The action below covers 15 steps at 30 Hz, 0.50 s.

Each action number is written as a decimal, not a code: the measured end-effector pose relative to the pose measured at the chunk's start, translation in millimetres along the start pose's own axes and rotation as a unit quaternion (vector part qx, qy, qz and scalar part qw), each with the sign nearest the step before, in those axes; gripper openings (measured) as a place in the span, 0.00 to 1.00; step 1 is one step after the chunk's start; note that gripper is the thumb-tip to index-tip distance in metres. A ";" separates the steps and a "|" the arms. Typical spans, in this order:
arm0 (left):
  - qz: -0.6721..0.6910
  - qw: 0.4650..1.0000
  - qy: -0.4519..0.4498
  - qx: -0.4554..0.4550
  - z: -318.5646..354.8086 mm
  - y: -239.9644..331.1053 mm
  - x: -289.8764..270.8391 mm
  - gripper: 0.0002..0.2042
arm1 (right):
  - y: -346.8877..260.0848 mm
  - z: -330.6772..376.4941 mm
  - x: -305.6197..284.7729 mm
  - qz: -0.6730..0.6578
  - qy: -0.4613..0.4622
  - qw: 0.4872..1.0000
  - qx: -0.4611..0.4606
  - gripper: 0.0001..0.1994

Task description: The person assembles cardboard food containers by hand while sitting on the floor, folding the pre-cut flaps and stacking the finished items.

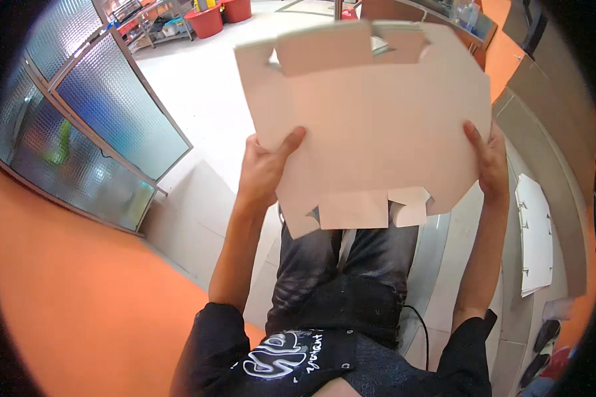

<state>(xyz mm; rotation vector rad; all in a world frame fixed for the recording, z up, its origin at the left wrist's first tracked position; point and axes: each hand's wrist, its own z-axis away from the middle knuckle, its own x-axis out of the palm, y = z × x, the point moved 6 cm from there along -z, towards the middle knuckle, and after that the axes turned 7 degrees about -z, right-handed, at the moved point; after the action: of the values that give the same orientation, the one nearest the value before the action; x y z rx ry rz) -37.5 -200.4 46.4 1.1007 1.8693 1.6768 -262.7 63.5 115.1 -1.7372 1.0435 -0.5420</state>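
Both hands point(265, 165) point(490, 162) grip flat carton blank point(371, 112) edges.

Open floor point(198, 86) ahead-left; glass partition point(99, 112) far left, stacked flat cardboard point(535, 231) w/ wall close right.

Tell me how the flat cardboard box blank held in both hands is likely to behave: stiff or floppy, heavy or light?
The cardboard blank probably is fairly stiff: it spans flat between the left hand and right hand without sagging. It seems light, since fingers pinching the edges hold it up. Its cut flaps may bend easily.
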 end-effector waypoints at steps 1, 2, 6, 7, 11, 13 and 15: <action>0.023 0.998 0.013 -0.049 2.4 -14.5 1.0 0.13 | 6.3 -4.3 1.1 0.029 -0.018 0.999 0.025 0.26; 0.046 0.994 0.026 -0.097 4.7 -28.5 0.9 0.14 | 13.4 -7.9 1.2 0.057 -0.035 0.997 0.049 0.27; -0.013 0.979 0.053 -0.198 8.5 -66.7 -8.1 0.15 | 8.6 3.1 21.8 0.484 0.038 0.851 -0.201 0.28; 0.025 0.979 0.044 -0.199 5.6 -73.7 -12.1 0.16 | -26.9 31.0 56.9 0.526 0.071 0.793 -0.300 0.29; 0.100 0.965 0.028 -0.239 8.4 -104.2 -5.9 0.16 | -39.9 135.6 169.2 0.279 -0.269 0.882 -0.267 0.26; 0.063 0.964 0.051 -0.254 8.5 -94.4 -3.6 0.14 | -20.3 161.4 202.1 0.322 -0.284 0.849 -0.309 0.24; 0.088 0.966 0.052 -0.239 6.4 -90.1 2.2 0.15 | 2.4 169.5 211.7 0.370 -0.231 0.835 -0.336 0.21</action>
<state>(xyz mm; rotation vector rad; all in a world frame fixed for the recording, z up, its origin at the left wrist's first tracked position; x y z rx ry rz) -60.0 -192.1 -40.7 1.0070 1.3359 2.1732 -24.5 -26.5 21.7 -1.7003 1.5122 0.7956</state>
